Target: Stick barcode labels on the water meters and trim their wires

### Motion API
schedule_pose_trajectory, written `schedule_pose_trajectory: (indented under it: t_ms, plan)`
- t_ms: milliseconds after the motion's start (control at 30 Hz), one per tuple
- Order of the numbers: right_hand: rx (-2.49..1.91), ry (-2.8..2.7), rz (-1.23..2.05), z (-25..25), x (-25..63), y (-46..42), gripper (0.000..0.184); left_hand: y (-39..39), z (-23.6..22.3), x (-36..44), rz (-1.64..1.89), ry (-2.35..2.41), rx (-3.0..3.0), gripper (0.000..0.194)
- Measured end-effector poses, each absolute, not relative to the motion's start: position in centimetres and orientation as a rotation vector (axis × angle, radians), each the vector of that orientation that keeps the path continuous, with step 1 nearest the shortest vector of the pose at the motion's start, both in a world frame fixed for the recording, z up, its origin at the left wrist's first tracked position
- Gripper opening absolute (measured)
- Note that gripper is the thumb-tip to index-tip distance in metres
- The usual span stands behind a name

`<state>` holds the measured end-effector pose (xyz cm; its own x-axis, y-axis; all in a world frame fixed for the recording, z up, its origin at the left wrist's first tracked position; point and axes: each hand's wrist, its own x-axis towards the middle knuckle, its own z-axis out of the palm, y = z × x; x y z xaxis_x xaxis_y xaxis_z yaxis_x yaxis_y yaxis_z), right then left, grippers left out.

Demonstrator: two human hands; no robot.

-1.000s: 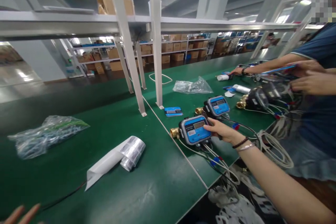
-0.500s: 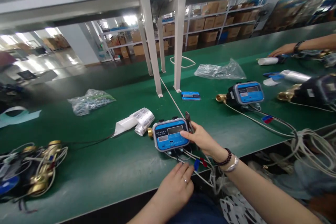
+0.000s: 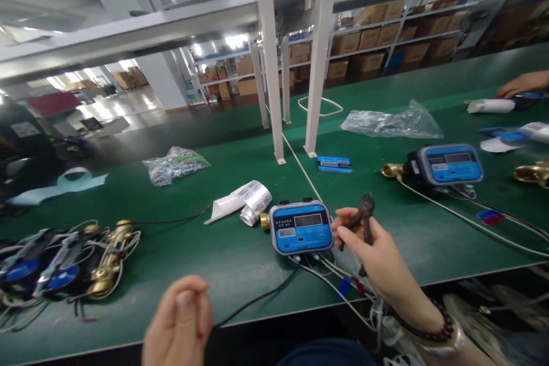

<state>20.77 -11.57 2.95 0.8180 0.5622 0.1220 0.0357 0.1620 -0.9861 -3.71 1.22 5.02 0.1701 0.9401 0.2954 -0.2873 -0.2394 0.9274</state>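
My left hand (image 3: 178, 320) is curled, apparently closed on the black cable (image 3: 257, 299); my right hand (image 3: 388, 260) grasps dark pliers (image 3: 366, 209). I judge the blue-faced meter (image 3: 302, 229) heavy, stiff and smooth, best held by its housing sides; the cable looks soft, pinchable. The meter lies between my hands on the green table (image 3: 231, 263), farther than the left, just beside the right.

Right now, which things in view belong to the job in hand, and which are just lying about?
In the job:
- front blue-faced meter
- black cable, running to the left hand
- pliers, in the right hand

Lying about, by the look of it:
- label roll
- loose blue panel
- two plastic bags
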Motion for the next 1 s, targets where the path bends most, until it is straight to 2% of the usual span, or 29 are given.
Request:
schedule_pose_trajectory:
  t_ms: [100, 200, 267, 367, 500, 567, 633, 833, 1000]
  plan:
    - [-1.377, -0.813, 0.652, 3.8, 16.2, -11.9, 0.025, -2.0, 4.5, -0.3, 0.984, 0.667, 1.155, 0.042]
    - [-1.258, -1.028, 1.047, 3.9, 12.2, -11.5, 0.028, -3.8, 5.2, 2.3, 0.93, 0.404, 0.943, 0.056]
    - [-1.218, -1.057, 1.107, 3.4, 10.8, -11.1, 0.025, -4.0, 5.5, 2.9, 0.941, 0.309, 0.854, 0.058]
    - [-1.261, -0.93, 1.077, 2.1, 10.5, -10.7, 0.02, -3.5, 4.8, 2.2, 0.973, 0.307, 0.9, 0.047]
    - [-1.384, -0.893, 0.997, 0.9, 11.2, -10.9, 0.029, -2.8, 2.9, 0.9, 1.057, 0.531, 1.276, 0.051]
    - [-1.43, -0.924, 0.948, 0.7, 11.3, -11.0, 0.029, -2.7, 2.5, 0.7, 0.975, 0.624, 1.481, 0.037]
    - [-1.448, -0.941, 0.92, 0.6, 11.1, -11.0, 0.03, -2.8, 2.5, 0.8, 0.865, 0.646, 1.573, 0.034]
    - [-1.507, -1.111, 0.924, 1.4, 11.7, -11.2, 0.033, -2.4, 3.7, 0.9, 0.724, 0.554, 1.262, 0.034]
    - [-1.696, -1.342, 0.504, 2.7, 13.9, -12.3, 0.037, -2.2, 4.4, 0.6, 0.72, 0.598, 1.118, 0.027]
